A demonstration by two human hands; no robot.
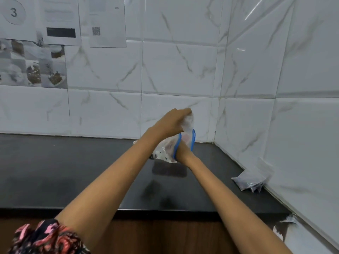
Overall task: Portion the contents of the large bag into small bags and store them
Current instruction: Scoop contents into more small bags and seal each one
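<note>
The large clear bag (166,151) with a blue zip rim (177,145) is held up above the black counter (73,171), near the back corner. It holds white and dark contents. My right hand (182,152) reaches through the blue rim into the bag; its fingers are hidden inside. My left hand (170,123) is just above the rim, fingers pinched on a crumpled piece of clear plastic that looks like a small bag (188,121).
Several small filled bags (249,181) with dark contents lean against the right tiled wall on the counter. Papers are taped to the back wall (62,21) at upper left. The counter's front edge (165,212) runs across below my arms.
</note>
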